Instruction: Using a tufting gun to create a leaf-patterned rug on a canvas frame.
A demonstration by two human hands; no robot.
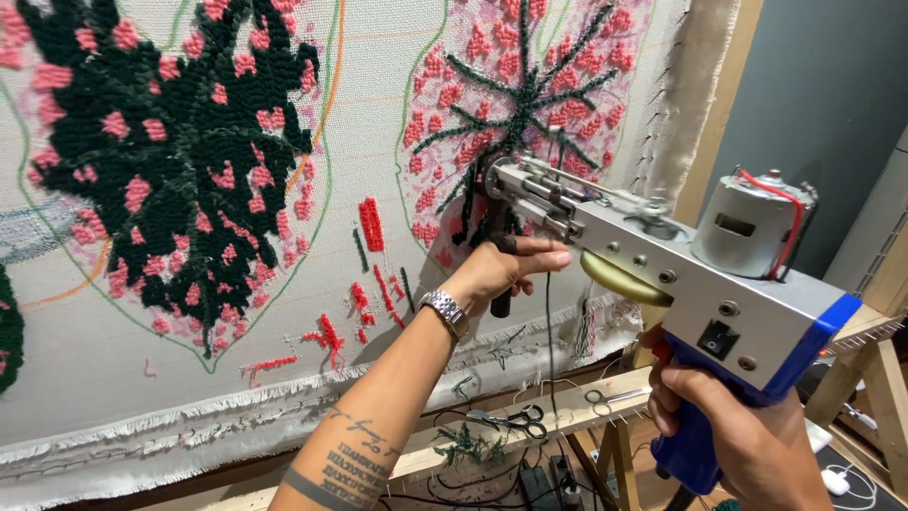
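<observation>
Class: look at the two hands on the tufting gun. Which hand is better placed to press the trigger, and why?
Right. The right hand wraps the blue grip of the tufting gun, a finger by the red trigger. The left hand holds the black front handle near the cloth.

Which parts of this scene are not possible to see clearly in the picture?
Head view:
- Needle tip of the tufting gun: hidden against the dark yarn on the cloth.
- Front grip: mostly covered by the left hand.
- Blue handle: wrapped by the right hand, bottom cut off by the frame edge.
- Scissors: small, partly shadowed.
</observation>
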